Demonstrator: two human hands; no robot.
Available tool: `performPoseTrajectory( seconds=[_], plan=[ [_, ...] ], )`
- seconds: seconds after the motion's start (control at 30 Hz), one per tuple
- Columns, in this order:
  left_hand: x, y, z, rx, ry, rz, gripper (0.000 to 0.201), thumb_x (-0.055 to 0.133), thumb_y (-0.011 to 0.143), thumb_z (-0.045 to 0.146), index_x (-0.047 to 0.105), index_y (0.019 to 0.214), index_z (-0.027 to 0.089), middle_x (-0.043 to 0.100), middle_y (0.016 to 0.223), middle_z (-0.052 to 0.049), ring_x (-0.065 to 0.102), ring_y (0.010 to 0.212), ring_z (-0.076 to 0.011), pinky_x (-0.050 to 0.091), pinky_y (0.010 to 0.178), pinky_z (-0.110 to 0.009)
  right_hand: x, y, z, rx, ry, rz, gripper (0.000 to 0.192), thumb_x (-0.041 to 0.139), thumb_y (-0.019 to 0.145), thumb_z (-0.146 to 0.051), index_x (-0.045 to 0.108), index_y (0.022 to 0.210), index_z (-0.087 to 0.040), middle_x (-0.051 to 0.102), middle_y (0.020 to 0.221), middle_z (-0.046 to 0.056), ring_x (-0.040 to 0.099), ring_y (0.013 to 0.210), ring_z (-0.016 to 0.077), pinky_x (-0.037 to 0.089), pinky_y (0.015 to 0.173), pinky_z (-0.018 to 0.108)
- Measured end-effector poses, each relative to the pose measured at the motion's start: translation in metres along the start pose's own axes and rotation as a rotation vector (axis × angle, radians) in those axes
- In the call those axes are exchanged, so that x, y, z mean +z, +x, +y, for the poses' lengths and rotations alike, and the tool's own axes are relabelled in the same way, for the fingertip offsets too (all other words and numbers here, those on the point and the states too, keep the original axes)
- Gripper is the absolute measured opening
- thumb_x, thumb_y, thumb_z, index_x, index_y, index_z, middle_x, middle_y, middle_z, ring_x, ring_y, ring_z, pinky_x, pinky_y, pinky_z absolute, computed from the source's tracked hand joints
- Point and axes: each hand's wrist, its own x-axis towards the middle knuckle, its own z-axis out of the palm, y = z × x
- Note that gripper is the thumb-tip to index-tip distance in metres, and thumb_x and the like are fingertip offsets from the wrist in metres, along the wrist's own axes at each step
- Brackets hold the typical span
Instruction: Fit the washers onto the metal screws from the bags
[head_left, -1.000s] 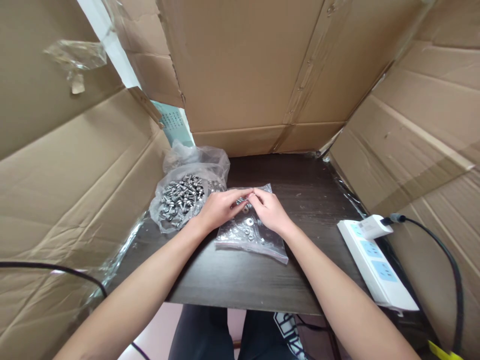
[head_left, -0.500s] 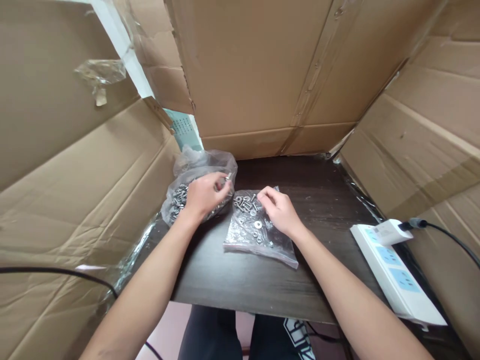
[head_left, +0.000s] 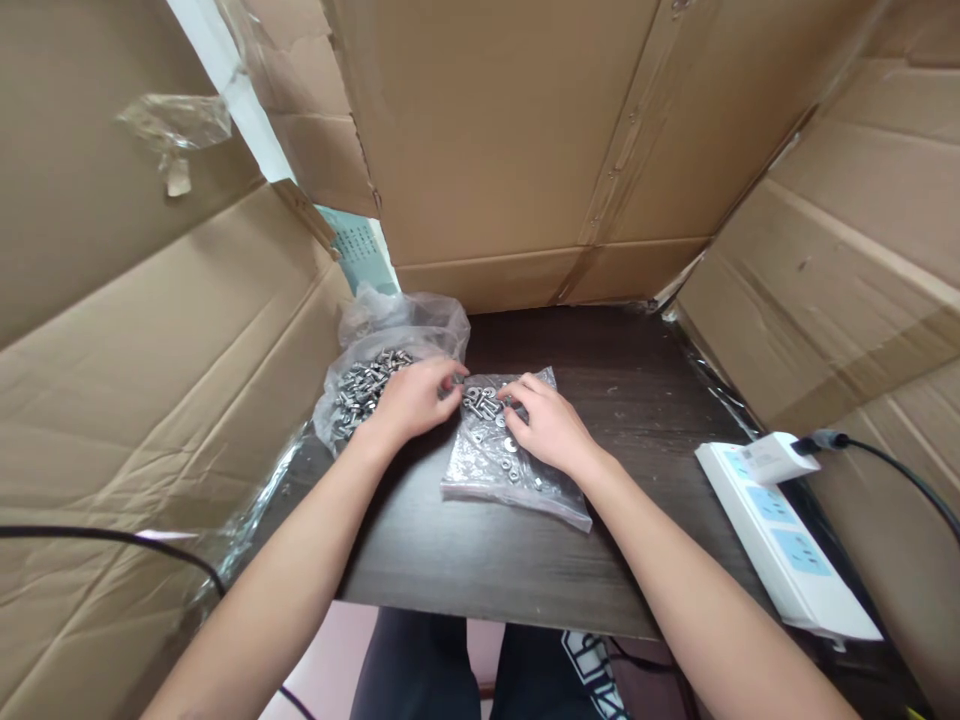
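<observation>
Cardboard walls (head_left: 525, 130) fence in the dark table (head_left: 480, 560), keeping small parts from rolling off. A crumpled bag of screws (head_left: 367, 385) lies open at the left; a flat clear bag (head_left: 504, 460) serves as a mat for loose washers and nuts (head_left: 487, 405). The left hand (head_left: 411, 400) seems to pinch a screw, fingers curled. The right hand (head_left: 547, 428) rests half open, fingertips on the loose pieces.
</observation>
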Motion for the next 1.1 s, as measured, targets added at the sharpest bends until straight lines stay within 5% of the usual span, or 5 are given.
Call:
performPoseTrajectory(
  seconds=[0.17,0.53,0.73,0.87,1.1],
  plan=[
    [0.021,-0.002,0.015,0.22,-0.049,-0.09,0.019,0.064,0.092,0.024,0.078,0.104,0.021,0.07,0.09,-0.006,0.068,0.086,-0.0215,0.054,0.079,-0.032,0.003,0.0,0.005,-0.043,-0.071,-0.014,0.026,0.053,0.095,-0.02,0.07,0.115,-0.022,0.065,0.112,0.01,0.06,0.108,0.0272,0.048,0.096,0.041],
    [0.028,-0.002,0.017,0.217,-0.009,-0.127,0.028,0.064,0.095,0.031,0.075,0.119,0.02,0.069,0.101,-0.009,0.065,0.098,-0.0269,0.054,0.09,-0.04,-0.001,0.003,0.002,-0.061,-0.084,-0.005,0.016,0.051,0.085,-0.01,0.06,0.092,-0.022,0.071,0.099,0.008,0.056,0.099,0.0284,0.045,0.091,0.042],
    [0.029,-0.001,0.019,0.262,-0.132,-0.044,0.031,0.061,0.097,0.028,0.069,0.125,0.018,0.072,0.107,-0.01,0.067,0.1,-0.025,0.055,0.091,-0.038,0.001,0.003,-0.002,-0.051,0.219,0.064,0.01,0.049,0.089,-0.017,0.054,0.095,-0.022,0.064,0.094,0.006,0.061,0.087,0.0215,0.048,0.08,0.035],
    [0.033,-0.002,0.017,0.291,-0.23,0.003,0.034,0.059,0.097,0.023,0.066,0.13,0.018,0.073,0.111,-0.009,0.07,0.095,-0.0207,0.057,0.084,-0.032,0.001,0.003,-0.006,0.078,0.482,0.084,0.024,0.06,0.083,-0.025,0.047,0.103,-0.024,0.065,0.09,0.002,0.062,0.077,0.0179,0.047,0.067,0.03],
    [0.032,-0.003,0.016,0.307,-0.289,0.072,0.018,0.062,0.098,0.023,0.072,0.112,0.018,0.073,0.106,-0.007,0.07,0.079,-0.0141,0.054,0.073,-0.025,0.0,0.005,-0.002,0.184,0.626,0.102,0.028,0.063,0.08,-0.032,0.047,0.101,-0.024,0.067,0.089,0.001,0.056,0.069,0.0148,0.045,0.067,0.029]
  ],
)
